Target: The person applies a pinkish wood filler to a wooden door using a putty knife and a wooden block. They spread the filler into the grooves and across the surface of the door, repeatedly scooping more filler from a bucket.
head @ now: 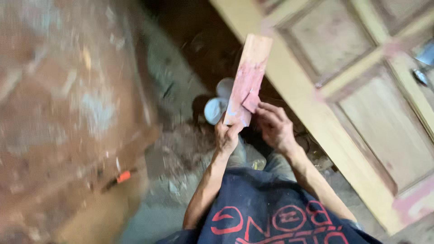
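Gripping the near end of a flat wooden board (247, 81), the left hand (226, 138) has its fingers wrapped tight round the board's lower edge, so the plank stands tilted, its far end leaning up and to the right. Pink paste is smeared over much of the board's face, thickest across the middle and lower part. The right hand (275, 126) sits just right of the left, its fingertips closed on a small pink scraper blade (251, 102) that lies flat against the board's near right edge. Both forearms come up from the bottom of the view, over a dark blue shirt (271, 217) with red print.

Behind the board, on the floor, are two round pale blue-grey lids or tins (215, 110), touching each other and partly hidden by the plank. A panelled wooden door (361, 90) lies slanted across the right side, pale wood with pink patches of the same paste at several joints and at its near corner. On the left is a large reddish-brown surface (58, 113), blurred and flecked with white, and near its lower edge lies a small tool with an orange handle (122, 177). The floor (176, 149) between is grey and littered with dust.
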`<act>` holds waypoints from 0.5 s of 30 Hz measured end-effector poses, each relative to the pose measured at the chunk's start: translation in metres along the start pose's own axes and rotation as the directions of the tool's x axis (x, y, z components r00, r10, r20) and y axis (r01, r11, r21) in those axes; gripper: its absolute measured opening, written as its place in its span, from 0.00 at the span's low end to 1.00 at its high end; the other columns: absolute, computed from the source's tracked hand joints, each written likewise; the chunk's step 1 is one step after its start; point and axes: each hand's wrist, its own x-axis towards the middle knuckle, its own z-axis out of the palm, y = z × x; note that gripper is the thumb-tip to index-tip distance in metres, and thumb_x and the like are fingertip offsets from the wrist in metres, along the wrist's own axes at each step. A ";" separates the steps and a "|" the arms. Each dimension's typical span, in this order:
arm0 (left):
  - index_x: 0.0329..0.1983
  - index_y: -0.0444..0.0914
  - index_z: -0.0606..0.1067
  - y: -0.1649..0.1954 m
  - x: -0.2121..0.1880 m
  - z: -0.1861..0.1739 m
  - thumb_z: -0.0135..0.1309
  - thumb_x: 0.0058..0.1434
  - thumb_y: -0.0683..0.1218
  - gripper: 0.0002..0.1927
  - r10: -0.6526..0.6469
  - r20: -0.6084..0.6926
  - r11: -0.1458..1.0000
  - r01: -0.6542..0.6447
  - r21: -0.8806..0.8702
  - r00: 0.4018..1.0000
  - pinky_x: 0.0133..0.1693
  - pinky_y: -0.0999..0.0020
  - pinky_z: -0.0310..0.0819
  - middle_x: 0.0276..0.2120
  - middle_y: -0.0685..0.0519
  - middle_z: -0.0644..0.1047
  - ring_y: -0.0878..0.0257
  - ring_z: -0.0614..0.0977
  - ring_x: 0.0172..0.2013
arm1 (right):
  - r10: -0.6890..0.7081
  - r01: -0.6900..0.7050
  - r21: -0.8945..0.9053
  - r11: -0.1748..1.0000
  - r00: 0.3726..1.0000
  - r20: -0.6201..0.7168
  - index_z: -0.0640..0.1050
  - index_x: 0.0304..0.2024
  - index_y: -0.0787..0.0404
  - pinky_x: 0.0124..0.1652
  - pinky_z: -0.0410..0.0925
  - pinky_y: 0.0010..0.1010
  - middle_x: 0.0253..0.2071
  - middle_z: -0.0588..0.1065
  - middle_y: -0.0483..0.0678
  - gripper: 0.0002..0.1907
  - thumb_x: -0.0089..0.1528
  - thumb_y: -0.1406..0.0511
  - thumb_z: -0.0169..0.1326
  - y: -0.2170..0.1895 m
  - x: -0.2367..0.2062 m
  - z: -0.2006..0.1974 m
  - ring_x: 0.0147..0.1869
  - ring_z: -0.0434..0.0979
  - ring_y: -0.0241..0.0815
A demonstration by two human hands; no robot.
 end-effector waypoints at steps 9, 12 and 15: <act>0.52 0.32 0.77 0.068 -0.063 0.140 0.50 0.59 0.40 0.17 0.252 0.536 0.903 -0.395 0.169 0.806 0.47 0.67 0.77 0.41 0.49 0.82 0.62 0.83 0.42 | 0.391 -0.416 -0.019 0.909 0.869 -0.302 0.81 0.51 0.60 0.45 0.76 0.35 0.53 0.78 0.53 0.20 0.55 0.75 0.58 -0.029 -0.128 -0.159 0.48 0.82 0.49; 0.53 0.33 0.77 0.051 -0.105 0.187 0.51 0.60 0.40 0.18 0.262 0.693 0.839 -0.513 0.180 0.672 0.45 0.67 0.77 0.39 0.48 0.82 0.63 0.83 0.40 | 0.429 -0.442 0.089 0.893 0.772 -0.468 0.79 0.54 0.62 0.48 0.75 0.34 0.54 0.78 0.55 0.21 0.57 0.73 0.58 -0.016 -0.179 -0.205 0.50 0.81 0.48; 0.51 0.33 0.79 0.024 -0.157 0.229 0.54 0.60 0.40 0.16 0.149 0.791 0.830 -0.510 0.226 0.593 0.39 0.67 0.77 0.33 0.48 0.81 0.64 0.82 0.34 | 0.557 -0.453 0.324 0.830 0.676 -0.483 0.80 0.54 0.63 0.47 0.74 0.32 0.49 0.79 0.53 0.22 0.56 0.73 0.57 0.000 -0.241 -0.237 0.48 0.80 0.43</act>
